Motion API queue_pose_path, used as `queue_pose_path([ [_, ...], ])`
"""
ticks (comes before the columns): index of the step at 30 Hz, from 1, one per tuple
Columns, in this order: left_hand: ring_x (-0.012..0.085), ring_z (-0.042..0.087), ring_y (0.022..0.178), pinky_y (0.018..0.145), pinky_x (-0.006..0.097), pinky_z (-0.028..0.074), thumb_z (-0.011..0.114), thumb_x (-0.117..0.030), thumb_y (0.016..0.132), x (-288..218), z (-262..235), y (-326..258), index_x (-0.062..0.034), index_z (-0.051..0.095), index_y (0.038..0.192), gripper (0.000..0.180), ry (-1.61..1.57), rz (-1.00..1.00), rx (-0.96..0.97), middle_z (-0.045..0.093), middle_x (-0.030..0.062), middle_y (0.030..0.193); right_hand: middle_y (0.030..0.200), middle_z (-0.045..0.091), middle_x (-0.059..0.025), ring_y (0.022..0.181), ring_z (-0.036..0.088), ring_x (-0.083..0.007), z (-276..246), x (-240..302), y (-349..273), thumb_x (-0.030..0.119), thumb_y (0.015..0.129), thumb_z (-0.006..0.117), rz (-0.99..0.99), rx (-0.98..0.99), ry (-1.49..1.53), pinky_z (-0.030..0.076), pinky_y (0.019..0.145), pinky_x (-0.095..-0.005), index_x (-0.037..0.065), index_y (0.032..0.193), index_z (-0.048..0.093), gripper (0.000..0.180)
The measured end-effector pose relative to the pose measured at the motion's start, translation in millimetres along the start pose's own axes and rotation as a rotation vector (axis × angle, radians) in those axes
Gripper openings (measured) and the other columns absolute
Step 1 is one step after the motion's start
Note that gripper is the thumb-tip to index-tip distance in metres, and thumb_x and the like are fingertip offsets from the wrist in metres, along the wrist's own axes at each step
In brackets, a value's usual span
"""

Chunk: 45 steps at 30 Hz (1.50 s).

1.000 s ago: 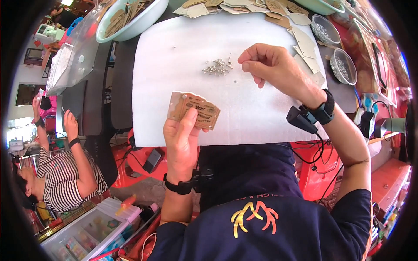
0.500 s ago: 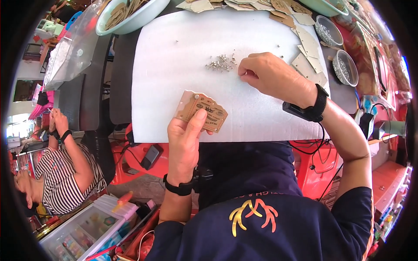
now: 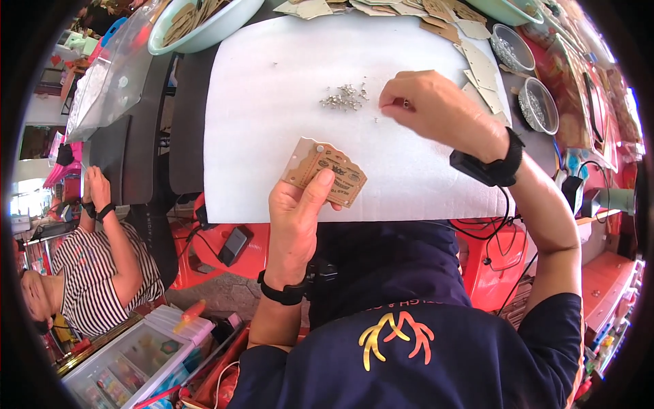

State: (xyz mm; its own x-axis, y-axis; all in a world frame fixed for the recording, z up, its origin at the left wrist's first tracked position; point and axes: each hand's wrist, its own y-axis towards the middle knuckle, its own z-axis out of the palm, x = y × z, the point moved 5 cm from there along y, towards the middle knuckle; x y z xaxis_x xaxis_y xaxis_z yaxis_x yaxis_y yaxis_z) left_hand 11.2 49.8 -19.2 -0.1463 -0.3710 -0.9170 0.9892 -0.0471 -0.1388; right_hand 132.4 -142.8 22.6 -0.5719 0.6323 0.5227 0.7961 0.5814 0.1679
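My left hand point(image 3: 296, 218) grips a brown printed patch point(image 3: 340, 178) between thumb and fingers, above the near edge of the white sheet. A paler piece lies behind the patch, and a round metal rivet head sits at its upper corner. To the right of a small heap of silver rivets point(image 3: 344, 97), my right hand point(image 3: 426, 102) is raised with its fingers curled closed. A small metal rivet point(image 3: 407, 103) glints among those fingers, partly hidden. One loose rivet point(image 3: 375, 120) lies between that hand and the heap.
The white foam sheet point(image 3: 259, 116) covers the table. Flat beige and brown pieces point(image 3: 480, 65) lie along its far and right edges. Two clear tubs point(image 3: 538, 105) of metal bits stand at right, a pale green basin point(image 3: 160, 37) at far left. Another person point(image 3: 102, 266) sits at left.
My right hand has moved slightly right, away from the rivet heap, and its curled fingers have turned. My left hand has shifted a little right with the patch.
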Motion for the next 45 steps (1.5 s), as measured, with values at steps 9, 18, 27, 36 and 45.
queue_pose_path([
  [9, 0.0088, 0.061, 0.082, 0.063, 0.025, 0.047, 0.061, -0.016, 0.096, -2, 16, 3, -0.0013, 0.062, 0.118, 0.027, -0.022, -0.011, -0.022, 0.067, 0.0034, 0.101, 0.085, 0.063, -0.0094, 0.075, 0.063, -0.0318, 19, 13, -4, 0.013, 0.086, 0.063, -0.073, 0.032, -0.254, 0.050, 0.067, -0.0414, 0.005, 0.087, 0.066, 0.009],
  [18, 0.0118, 0.061, 0.088, 0.067, 0.027, 0.046, 0.056, -0.012, 0.097, 3, 18, 9, -0.0011, 0.056, 0.125, 0.030, 0.026, -0.033, 0.028, 0.065, 0.0061, 0.106, 0.080, 0.062, -0.0124, 0.068, 0.062, -0.0345, 18, 9, -2, 0.011, 0.085, 0.059, -0.187, -0.046, -0.151, 0.051, 0.061, -0.0421, 0.003, 0.078, 0.062, 0.010],
  [27, 0.0081, 0.060, 0.080, 0.062, 0.024, 0.047, 0.062, -0.015, 0.095, -3, 31, 12, 0.0003, 0.061, 0.121, 0.030, -0.006, -0.014, 0.034, 0.066, 0.0039, 0.098, 0.067, 0.057, 0.0032, 0.059, 0.046, -0.0041, 14, 15, -18, 0.020, 0.092, 0.063, 0.350, 0.403, 0.668, 0.039, 0.054, -0.0226, 0.002, 0.100, 0.069, 0.020],
  [36, 0.0084, 0.059, 0.079, 0.061, 0.024, 0.047, 0.061, -0.014, 0.095, -6, 43, 11, 0.0016, 0.060, 0.121, 0.030, 0.001, -0.028, 0.093, 0.065, 0.0038, 0.095, 0.073, 0.061, 0.0022, 0.056, 0.049, -0.0043, 18, 10, -32, 0.021, 0.089, 0.065, 0.335, 0.516, 1.096, 0.039, 0.053, -0.0207, 0.003, 0.095, 0.070, 0.020],
  [45, 0.0081, 0.059, 0.077, 0.061, 0.023, 0.046, 0.061, -0.014, 0.095, -4, 42, 12, 0.0012, 0.061, 0.120, 0.028, 0.014, 0.002, 0.096, 0.065, 0.0037, 0.094, 0.073, 0.061, 0.0004, 0.055, 0.050, -0.0048, 15, 11, -39, 0.017, 0.089, 0.066, 0.379, 0.470, 1.105, 0.042, 0.052, -0.0205, -0.001, 0.094, 0.068, 0.019],
])
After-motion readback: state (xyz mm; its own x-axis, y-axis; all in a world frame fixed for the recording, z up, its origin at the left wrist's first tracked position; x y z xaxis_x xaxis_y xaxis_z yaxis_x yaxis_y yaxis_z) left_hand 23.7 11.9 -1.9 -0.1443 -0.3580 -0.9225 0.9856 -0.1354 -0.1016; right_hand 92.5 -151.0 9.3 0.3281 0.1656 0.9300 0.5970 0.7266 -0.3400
